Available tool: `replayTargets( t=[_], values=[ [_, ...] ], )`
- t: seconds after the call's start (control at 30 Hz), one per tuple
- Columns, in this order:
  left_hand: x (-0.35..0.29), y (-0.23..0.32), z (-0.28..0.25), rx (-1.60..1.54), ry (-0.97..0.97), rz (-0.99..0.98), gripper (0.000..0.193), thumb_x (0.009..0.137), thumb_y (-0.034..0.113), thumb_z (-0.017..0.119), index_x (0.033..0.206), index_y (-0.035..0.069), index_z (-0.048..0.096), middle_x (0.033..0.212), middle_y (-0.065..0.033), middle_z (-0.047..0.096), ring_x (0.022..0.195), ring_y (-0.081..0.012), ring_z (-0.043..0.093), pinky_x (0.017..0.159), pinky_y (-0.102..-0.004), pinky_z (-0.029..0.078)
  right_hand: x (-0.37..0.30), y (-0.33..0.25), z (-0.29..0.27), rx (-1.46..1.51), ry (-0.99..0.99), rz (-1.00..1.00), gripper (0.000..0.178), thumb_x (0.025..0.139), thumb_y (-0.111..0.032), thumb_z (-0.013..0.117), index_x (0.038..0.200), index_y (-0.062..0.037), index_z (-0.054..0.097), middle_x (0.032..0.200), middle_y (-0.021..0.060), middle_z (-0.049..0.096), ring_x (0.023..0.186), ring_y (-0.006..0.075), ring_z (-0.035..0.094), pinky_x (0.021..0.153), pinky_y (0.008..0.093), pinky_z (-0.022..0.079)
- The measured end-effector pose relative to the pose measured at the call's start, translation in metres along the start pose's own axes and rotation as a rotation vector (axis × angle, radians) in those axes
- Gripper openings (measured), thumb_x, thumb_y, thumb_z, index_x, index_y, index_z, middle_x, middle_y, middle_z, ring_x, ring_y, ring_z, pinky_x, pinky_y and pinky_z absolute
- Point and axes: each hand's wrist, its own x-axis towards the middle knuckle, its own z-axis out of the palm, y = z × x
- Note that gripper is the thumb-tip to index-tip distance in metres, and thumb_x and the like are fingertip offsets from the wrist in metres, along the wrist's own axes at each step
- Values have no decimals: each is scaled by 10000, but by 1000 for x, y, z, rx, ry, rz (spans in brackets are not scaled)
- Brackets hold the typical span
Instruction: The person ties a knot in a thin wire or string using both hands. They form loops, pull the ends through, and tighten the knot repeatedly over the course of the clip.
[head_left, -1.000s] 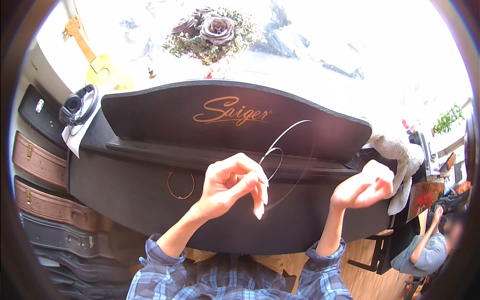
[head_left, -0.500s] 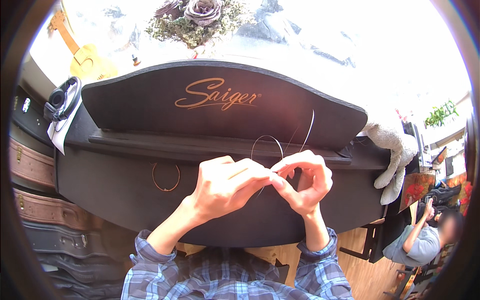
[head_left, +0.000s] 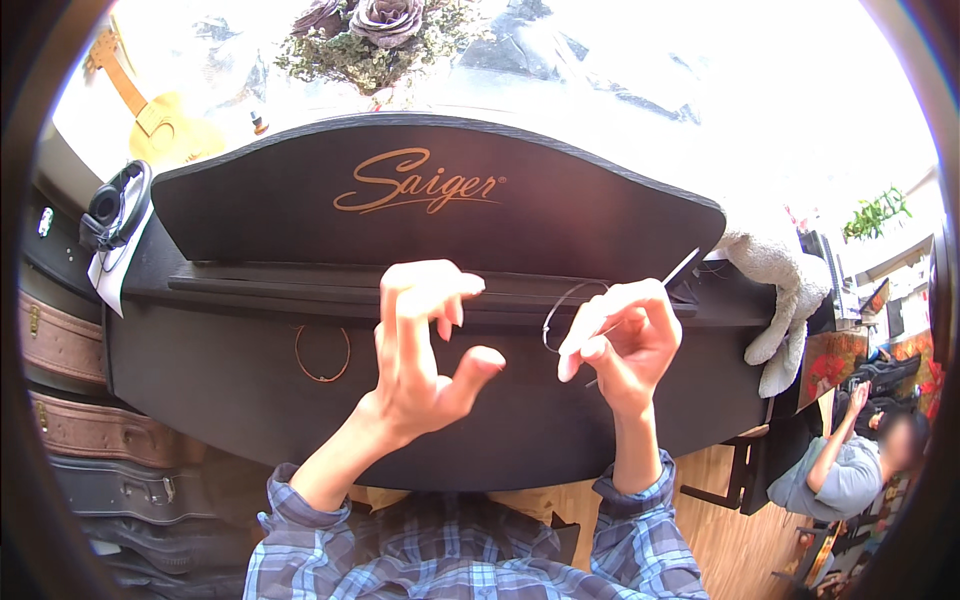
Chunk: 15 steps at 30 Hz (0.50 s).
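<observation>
I see the thin wire loop right of the frame's centre, pinched in the fingertips of the right hand, the nearer one. It bows leftward from that grip, and a pale end slants toward the upper right. The left hand, left of centre, stands apart, thumb and fingers wide; I can't tell whether a fine strand reaches it.

Head view: wide fisheye worn on head, looking down and forward across desk; left hand, right hand close, near centre.
</observation>
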Motion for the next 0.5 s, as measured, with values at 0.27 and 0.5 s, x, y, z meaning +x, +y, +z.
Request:
replayTargets(
  t=[0.27, 0.5],
  values=[
    [-3, 2, -5, -1134, -467, -607, 225, 1074, 168, 443, 1013, 0, 580, 770, -97, 663, 537, -104, 585, 519, -232, 459, 22, 7, 1, 667, -418, 279, 493, 812, 75, 722, 1178, 31, 394, 761, 211, 644, 576, 260, 671, 423, 309, 545],
    [-15, -13, -11, -1293, -312, -625, 242, 1049, 115, 453, 868, -23, 534, 780, -176, 650, 488, -173, 610, 508, -265, 496, 3, 17, -2, 260, -226, 398, 516, 836, 117, 692, 1271, 21, 430, 801, 173, 675, 645, 242, 700, 564, 313, 580]
  ],
)
